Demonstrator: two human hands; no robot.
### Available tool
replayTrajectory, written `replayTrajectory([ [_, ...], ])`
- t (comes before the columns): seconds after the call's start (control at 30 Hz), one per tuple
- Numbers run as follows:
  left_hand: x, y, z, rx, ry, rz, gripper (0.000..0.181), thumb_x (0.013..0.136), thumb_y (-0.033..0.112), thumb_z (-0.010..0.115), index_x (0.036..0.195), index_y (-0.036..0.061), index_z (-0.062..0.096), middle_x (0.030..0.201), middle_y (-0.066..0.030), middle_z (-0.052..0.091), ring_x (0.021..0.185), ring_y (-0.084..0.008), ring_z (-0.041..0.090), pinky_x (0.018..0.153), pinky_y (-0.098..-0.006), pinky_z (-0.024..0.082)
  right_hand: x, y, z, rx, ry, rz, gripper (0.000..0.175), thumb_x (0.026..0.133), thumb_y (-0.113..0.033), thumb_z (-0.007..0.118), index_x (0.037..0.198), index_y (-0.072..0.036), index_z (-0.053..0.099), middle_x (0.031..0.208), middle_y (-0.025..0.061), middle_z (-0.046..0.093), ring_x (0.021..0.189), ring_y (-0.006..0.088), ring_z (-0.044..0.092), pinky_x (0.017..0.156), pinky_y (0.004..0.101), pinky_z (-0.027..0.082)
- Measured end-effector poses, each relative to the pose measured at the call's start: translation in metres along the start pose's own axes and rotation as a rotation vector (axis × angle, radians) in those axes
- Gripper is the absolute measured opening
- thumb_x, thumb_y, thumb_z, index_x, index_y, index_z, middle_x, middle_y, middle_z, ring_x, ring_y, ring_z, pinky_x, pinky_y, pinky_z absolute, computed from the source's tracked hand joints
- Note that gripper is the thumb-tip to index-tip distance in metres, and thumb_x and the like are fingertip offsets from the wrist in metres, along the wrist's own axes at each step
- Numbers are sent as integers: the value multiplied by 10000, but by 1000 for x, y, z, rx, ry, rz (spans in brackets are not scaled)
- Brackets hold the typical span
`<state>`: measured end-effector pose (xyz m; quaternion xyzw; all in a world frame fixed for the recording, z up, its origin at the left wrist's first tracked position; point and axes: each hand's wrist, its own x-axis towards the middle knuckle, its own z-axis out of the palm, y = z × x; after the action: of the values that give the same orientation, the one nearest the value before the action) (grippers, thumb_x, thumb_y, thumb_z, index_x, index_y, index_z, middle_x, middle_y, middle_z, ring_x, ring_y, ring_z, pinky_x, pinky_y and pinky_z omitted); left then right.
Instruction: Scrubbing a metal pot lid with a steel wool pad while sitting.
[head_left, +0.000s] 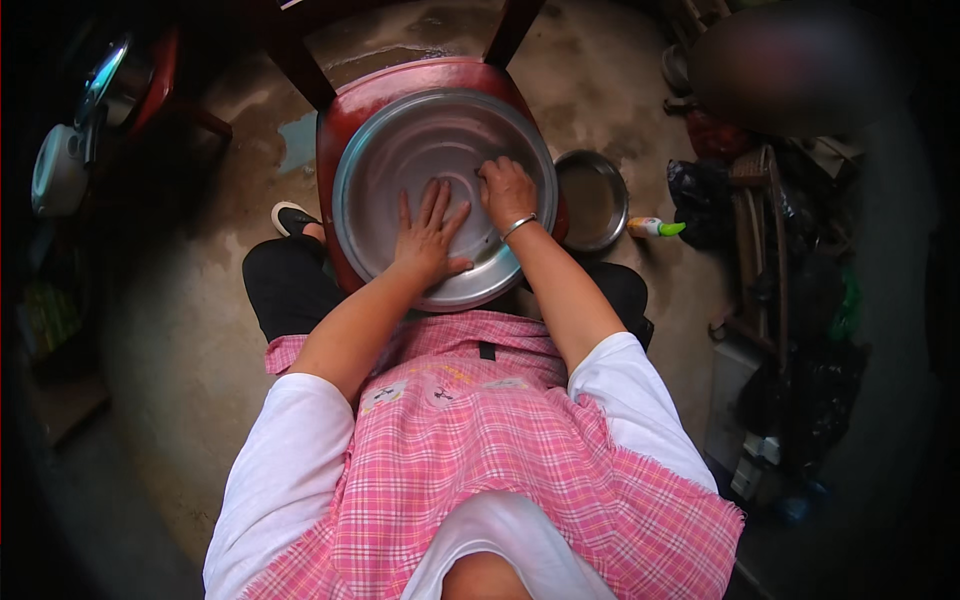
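Observation:
A wide, round metal basin (420, 157) rests on the seat of a red chair (330, 217) in front of me. My left hand (429, 236) lies flat on the basin's inner surface with its fingers spread. To its right, my right hand (508, 191) presses inside the basin near the right wall, fingers curled. A small dark piece (478, 172) shows at those fingertips; most of it is hidden, so I cannot tell what it is. A few dark specks dot the metal. A silver bangle (518, 226) circles my right wrist.
A smaller metal bowl (589, 201) with murky liquid stands on the floor right of the chair. Beside it is a bottle with a green cap (660, 227). Black plastic bags (697, 202) and a wooden frame (757, 247) crowd the right side. A white-rimmed appliance (60, 171) is at left.

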<state>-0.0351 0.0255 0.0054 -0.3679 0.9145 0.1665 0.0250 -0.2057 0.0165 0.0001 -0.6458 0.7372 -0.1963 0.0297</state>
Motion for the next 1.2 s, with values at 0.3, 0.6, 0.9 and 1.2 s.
replayTrajectory([
  [0.3,6,1,1,-13,8,36,863,643,550,625,1367,237,274,1453,-166,75,1352,-302,-12,1017,-597,-52,28,5,4,-11,29,-20,76,712,-92,587,785,-115,584,827,69,555,822,262,544,722,379,445],
  [0.6,4,-1,0,10,-5,30,832,652,559,612,1358,259,290,1455,-147,83,1355,-280,-21,1019,-598,-51,-34,18,-12,-135,-176,-49,73,705,-98,576,778,-97,583,813,67,571,830,257,549,722,390,441],
  [0.9,5,1,-2,8,-33,18,819,648,545,618,1352,266,305,1456,-164,50,1352,-304,-27,1018,-598,-52,28,9,1,-82,22,-29,60,707,-91,563,765,-85,578,817,76,574,826,257,552,734,393,441],
  [1.2,7,4,-2,47,-47,19,822,652,566,611,1352,263,304,1456,-166,45,1351,-306,-41,1014,-603,-55,-8,13,-10,-96,-132,43,60,694,-100,586,753,-87,586,811,65,580,832,247,556,728,375,441],
])
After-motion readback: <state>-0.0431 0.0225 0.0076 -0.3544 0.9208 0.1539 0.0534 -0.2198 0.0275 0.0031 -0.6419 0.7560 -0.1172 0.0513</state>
